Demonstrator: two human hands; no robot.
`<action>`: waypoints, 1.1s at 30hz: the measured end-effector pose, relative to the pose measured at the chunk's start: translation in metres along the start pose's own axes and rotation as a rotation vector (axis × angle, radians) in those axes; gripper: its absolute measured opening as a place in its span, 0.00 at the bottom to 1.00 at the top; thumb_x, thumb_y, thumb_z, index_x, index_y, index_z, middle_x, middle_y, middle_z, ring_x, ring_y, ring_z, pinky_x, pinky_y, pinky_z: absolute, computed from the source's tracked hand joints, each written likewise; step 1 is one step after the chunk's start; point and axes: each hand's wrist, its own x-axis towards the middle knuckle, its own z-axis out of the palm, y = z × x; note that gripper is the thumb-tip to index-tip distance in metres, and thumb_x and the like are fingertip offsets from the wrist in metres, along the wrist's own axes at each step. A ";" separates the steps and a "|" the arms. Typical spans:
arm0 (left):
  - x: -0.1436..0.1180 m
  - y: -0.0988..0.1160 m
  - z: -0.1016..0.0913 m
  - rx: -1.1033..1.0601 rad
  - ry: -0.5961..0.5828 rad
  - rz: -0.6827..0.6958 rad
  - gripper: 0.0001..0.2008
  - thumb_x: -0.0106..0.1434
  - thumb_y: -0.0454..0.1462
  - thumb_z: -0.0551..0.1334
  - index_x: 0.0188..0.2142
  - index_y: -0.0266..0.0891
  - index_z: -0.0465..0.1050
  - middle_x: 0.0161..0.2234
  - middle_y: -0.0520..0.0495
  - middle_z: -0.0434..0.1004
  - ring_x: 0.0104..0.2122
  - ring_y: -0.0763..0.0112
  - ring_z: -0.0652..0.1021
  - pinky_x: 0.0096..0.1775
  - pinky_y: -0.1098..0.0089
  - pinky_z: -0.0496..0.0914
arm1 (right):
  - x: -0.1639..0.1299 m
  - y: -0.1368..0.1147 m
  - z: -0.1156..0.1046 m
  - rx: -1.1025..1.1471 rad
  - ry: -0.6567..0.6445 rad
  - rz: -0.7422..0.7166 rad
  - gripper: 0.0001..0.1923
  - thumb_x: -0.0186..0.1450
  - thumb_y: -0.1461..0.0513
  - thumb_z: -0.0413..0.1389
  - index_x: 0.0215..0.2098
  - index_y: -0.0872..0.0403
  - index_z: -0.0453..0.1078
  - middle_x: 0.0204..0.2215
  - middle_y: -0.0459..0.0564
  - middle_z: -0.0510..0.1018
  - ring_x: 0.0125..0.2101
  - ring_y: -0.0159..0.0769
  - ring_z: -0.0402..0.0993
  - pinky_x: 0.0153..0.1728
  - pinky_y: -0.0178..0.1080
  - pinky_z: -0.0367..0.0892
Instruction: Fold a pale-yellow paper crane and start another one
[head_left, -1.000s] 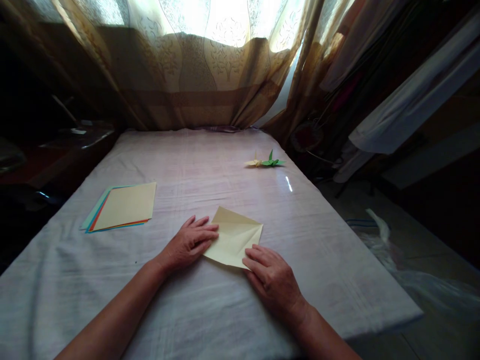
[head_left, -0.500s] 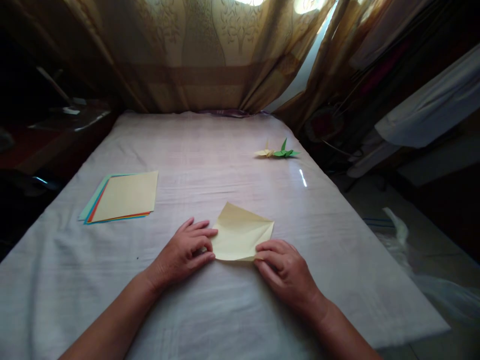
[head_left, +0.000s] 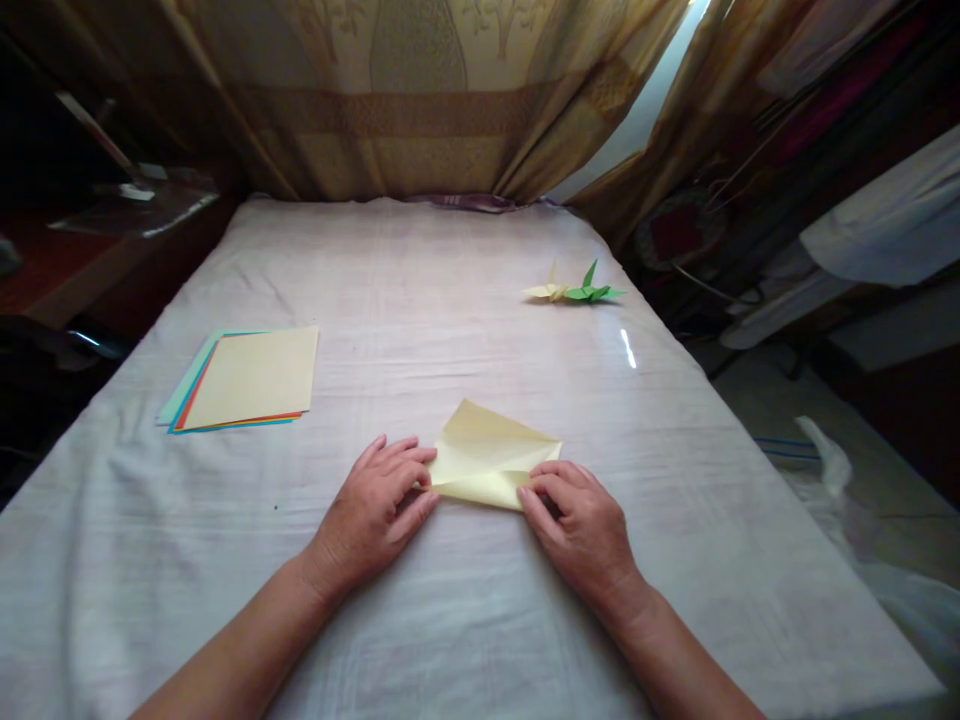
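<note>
A pale yellow sheet of paper [head_left: 487, 455] lies on the white cloth-covered table [head_left: 465, 330], its near part curled up and over toward the far corner. My left hand [head_left: 379, 510] presses flat on the sheet's left corner with fingers spread. My right hand [head_left: 581, 520] pinches the near right corner between thumb and fingers and lifts it over.
A stack of coloured paper sheets [head_left: 244, 378], yellow on top, lies at the left. A folded yellow paper figure [head_left: 546, 291] and a green one [head_left: 592, 292] sit far right near the table edge. Curtains hang behind; a plastic bag [head_left: 832, 470] lies on the floor at right.
My right hand took the sheet's near corner and folded it up toward the far side, so the sheet looks shorter. The view tilted down. My left hand stayed on the left corner.
</note>
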 end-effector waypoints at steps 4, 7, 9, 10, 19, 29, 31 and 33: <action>-0.005 0.023 0.007 0.160 0.113 0.119 0.20 0.67 0.37 0.56 0.58 0.37 0.64 0.60 0.38 0.68 0.62 0.54 0.65 0.63 0.47 0.54 | 0.000 0.000 0.001 -0.038 -0.015 -0.010 0.10 0.67 0.61 0.54 0.27 0.52 0.70 0.32 0.48 0.77 0.33 0.36 0.72 0.39 0.38 0.65; -0.006 0.041 0.014 0.166 0.018 0.288 0.23 0.69 0.40 0.56 0.61 0.36 0.62 0.61 0.41 0.67 0.64 0.57 0.63 0.64 0.54 0.55 | 0.000 -0.001 0.001 -0.053 -0.015 -0.027 0.09 0.67 0.61 0.54 0.28 0.52 0.70 0.32 0.48 0.76 0.34 0.36 0.72 0.39 0.37 0.65; -0.006 0.048 0.018 0.148 -0.073 0.360 0.24 0.70 0.42 0.55 0.62 0.35 0.61 0.62 0.42 0.65 0.64 0.58 0.63 0.64 0.57 0.56 | 0.000 -0.001 0.000 -0.057 -0.019 -0.026 0.09 0.67 0.61 0.54 0.28 0.52 0.69 0.31 0.48 0.76 0.34 0.36 0.72 0.39 0.37 0.65; -0.006 0.050 0.019 0.138 -0.114 0.373 0.24 0.70 0.43 0.54 0.62 0.34 0.60 0.63 0.42 0.64 0.64 0.58 0.63 0.64 0.57 0.56 | 0.000 -0.001 0.000 -0.059 -0.024 -0.023 0.09 0.67 0.61 0.54 0.28 0.52 0.69 0.31 0.48 0.76 0.34 0.36 0.72 0.39 0.37 0.65; -0.007 0.050 0.021 0.023 -0.274 0.300 0.31 0.69 0.49 0.56 0.65 0.35 0.55 0.66 0.39 0.57 0.66 0.57 0.57 0.66 0.57 0.51 | 0.002 -0.002 0.001 -0.068 -0.011 -0.010 0.10 0.67 0.61 0.53 0.28 0.51 0.69 0.31 0.49 0.76 0.32 0.35 0.72 0.37 0.37 0.65; -0.005 0.050 0.021 -0.053 -0.329 0.253 0.33 0.68 0.51 0.56 0.66 0.37 0.52 0.67 0.40 0.55 0.67 0.57 0.55 0.67 0.56 0.49 | 0.002 0.000 0.002 -0.077 0.008 -0.026 0.10 0.67 0.61 0.53 0.28 0.52 0.69 0.31 0.48 0.77 0.32 0.35 0.72 0.37 0.37 0.65; -0.004 0.050 0.021 -0.065 -0.337 0.249 0.33 0.68 0.50 0.56 0.66 0.37 0.53 0.67 0.40 0.55 0.67 0.57 0.55 0.67 0.57 0.49 | 0.002 -0.001 0.002 -0.075 0.015 -0.031 0.10 0.68 0.61 0.53 0.28 0.51 0.69 0.31 0.48 0.77 0.32 0.35 0.72 0.37 0.37 0.65; -0.004 0.050 0.020 -0.080 -0.334 0.246 0.33 0.68 0.51 0.56 0.66 0.37 0.53 0.66 0.40 0.55 0.67 0.57 0.55 0.67 0.57 0.49 | 0.002 -0.002 0.002 -0.078 0.020 -0.029 0.10 0.68 0.61 0.53 0.28 0.51 0.69 0.31 0.48 0.77 0.31 0.35 0.72 0.37 0.37 0.65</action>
